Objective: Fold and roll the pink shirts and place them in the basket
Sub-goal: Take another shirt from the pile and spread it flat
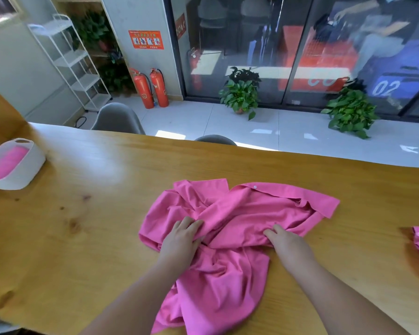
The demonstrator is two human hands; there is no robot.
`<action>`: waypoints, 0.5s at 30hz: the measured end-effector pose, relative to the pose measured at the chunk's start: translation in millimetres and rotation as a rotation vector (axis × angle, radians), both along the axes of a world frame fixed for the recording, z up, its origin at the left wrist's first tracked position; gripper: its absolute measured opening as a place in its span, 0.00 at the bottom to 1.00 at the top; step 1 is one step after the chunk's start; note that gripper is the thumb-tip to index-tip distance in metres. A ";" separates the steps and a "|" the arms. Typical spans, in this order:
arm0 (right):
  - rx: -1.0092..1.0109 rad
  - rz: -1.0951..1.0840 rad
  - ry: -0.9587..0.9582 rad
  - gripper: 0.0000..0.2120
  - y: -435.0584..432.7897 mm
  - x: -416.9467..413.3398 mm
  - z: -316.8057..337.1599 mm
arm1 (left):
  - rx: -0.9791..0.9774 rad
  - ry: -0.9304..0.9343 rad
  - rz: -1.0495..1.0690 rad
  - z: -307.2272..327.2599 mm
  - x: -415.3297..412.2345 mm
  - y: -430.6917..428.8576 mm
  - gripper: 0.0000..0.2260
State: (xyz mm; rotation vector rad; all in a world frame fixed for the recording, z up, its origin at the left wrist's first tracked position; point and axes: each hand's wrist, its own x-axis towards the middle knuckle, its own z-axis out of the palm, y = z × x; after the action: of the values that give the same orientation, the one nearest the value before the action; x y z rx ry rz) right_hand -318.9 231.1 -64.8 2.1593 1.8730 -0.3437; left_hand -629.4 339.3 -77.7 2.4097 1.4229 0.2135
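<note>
I am working on the crumpled pink shirt (228, 213) lying mid-table (94, 226). My left hand (182, 238) and right hand (286, 240) are apart, each gripping a fold of it, probably to spread it flat for folding. The basket (33, 165) is sitting well off to my left, already holding a pink roll (7, 163).

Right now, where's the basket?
In the head view the white basket sits at the far left edge of the wooden table, well left of the crumpled pink shirt, and it holds pink fabric.
</note>
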 end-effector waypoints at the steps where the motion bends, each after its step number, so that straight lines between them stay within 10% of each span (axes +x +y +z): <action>1: 0.003 -0.012 0.000 0.24 1.3 1.5 1.7 | 0.003 -0.026 0.003 3.9 1.3 7.6 0.20; 15: 0.053 -0.166 -0.196 0.39 53.3 56.7 35.1 | 0.277 0.164 -0.133 76.8 21.0 157.0 0.20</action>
State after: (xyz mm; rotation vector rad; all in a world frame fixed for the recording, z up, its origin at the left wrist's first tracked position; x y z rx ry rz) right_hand -262.2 284.4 -29.7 2.2972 1.6212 -0.1100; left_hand -608.4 496.3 -0.9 2.7942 1.3704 0.1951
